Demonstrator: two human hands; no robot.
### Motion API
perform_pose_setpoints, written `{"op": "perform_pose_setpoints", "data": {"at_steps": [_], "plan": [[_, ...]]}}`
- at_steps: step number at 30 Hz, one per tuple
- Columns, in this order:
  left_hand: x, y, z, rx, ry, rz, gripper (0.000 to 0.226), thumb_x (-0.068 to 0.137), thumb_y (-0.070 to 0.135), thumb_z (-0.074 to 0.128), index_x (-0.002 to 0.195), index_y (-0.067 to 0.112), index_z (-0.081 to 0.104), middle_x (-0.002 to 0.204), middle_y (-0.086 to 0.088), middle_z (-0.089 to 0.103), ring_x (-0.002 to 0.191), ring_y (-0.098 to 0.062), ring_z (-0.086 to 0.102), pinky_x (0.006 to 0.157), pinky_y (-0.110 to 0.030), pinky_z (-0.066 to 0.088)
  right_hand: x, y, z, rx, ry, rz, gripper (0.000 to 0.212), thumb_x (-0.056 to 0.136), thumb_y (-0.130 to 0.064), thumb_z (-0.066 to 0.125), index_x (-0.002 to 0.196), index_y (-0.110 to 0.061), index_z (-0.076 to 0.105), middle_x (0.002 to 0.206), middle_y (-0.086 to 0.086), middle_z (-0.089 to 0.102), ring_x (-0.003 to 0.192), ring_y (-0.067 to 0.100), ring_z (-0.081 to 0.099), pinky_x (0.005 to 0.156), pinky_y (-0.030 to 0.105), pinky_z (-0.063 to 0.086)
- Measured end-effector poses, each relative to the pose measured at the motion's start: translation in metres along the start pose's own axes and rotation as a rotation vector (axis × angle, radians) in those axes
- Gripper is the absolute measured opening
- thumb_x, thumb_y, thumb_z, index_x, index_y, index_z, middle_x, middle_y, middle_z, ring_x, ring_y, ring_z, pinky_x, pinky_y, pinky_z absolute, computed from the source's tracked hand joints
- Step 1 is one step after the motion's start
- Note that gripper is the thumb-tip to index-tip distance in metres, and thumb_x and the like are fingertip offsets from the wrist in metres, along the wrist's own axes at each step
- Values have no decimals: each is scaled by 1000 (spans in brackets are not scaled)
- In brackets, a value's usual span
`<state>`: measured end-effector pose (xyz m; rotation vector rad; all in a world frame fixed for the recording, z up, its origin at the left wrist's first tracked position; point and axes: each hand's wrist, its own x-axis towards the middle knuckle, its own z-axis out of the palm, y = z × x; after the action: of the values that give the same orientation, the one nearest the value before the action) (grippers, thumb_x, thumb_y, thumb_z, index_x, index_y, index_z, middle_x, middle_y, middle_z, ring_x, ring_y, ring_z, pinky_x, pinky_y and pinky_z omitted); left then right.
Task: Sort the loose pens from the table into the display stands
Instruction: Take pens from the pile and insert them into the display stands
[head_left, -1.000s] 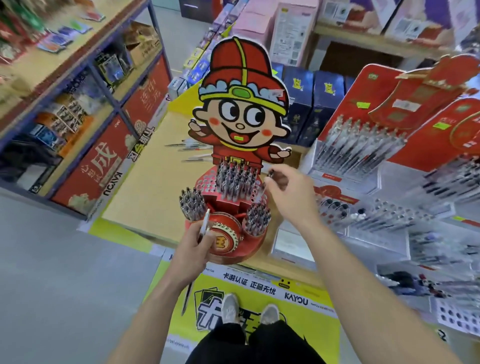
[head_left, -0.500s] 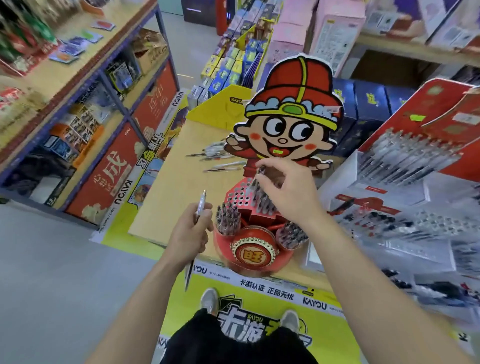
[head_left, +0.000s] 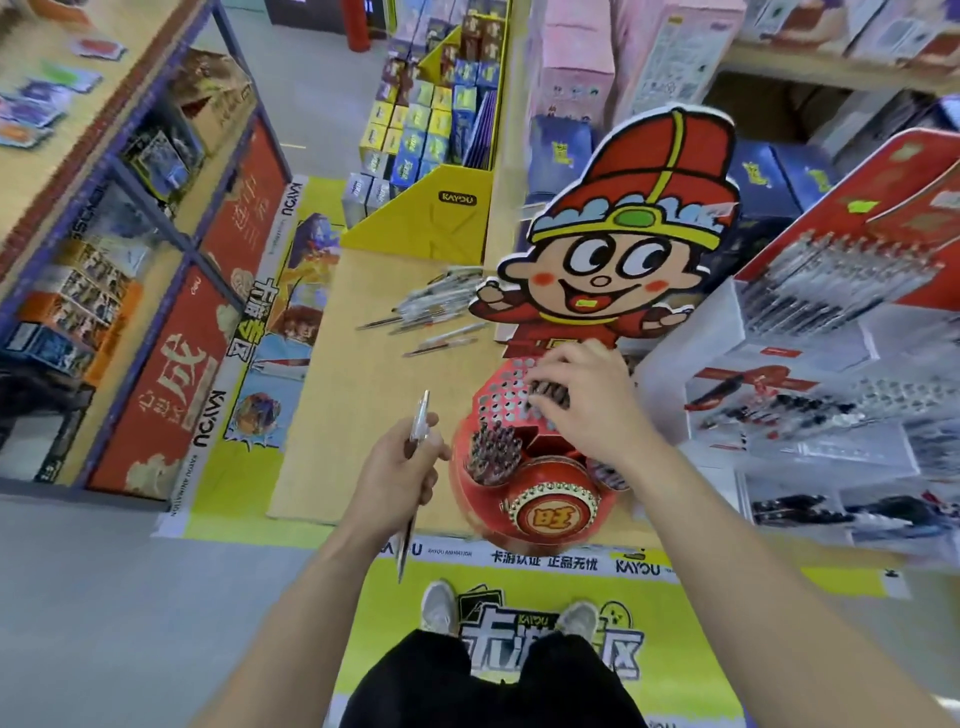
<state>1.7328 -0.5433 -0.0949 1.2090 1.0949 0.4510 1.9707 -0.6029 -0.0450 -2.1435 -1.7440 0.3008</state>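
At near edge of table (head_left: 358, 415): red display stand (head_left: 550, 512), holes part-filled. Right hand (head_left: 587, 405) curled over its upper tier (clasp on any pen unclear). Left hand (head_left: 397, 470) clamps spare pen (head_left: 420, 423), likely queued for a hole; loose pens (head_left: 431, 312) lie beyond.

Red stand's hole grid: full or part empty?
Part empty: hole grid shows bare holes at left; pens fill those by the right hand.

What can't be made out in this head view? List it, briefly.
Head view only:
- The right hand covers the red stand's upper holes; whether it pinches a pen is hidden.
- Loose pens on the table: blurred, uncountable.
- Pen racks at right: blurred, cut off by the edge.
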Motion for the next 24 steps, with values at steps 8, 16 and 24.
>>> {"op": "perform_pose_setpoints", "data": {"at_steps": [8,16,24], "plan": [[-1,0,-4,12,-5,-1,19,107,21,49,124,18,57,85,-2,72,55,-14,46,48,-26,39,-2,1,3,-74,76,4,22,85,-30,76,107,-26,76,113,-6,54,111,20,40,97,44,41],[-7,8,5,18,5,3,19,108,26,47,115,15,62,75,5,63,52,-18,45,46,-30,40,-3,13,6,-114,20,47,20,89,-39,70,108,-38,73,137,-11,56,131,21,42,106,45,27],[-12,21,22,-48,-26,36,20,108,25,46,119,16,60,73,3,58,49,-15,36,44,-26,32,-1,16,4,-114,-7,40,23,89,-44,68,112,-40,72,135,-13,56,130,17,42,108,38,17]]}}
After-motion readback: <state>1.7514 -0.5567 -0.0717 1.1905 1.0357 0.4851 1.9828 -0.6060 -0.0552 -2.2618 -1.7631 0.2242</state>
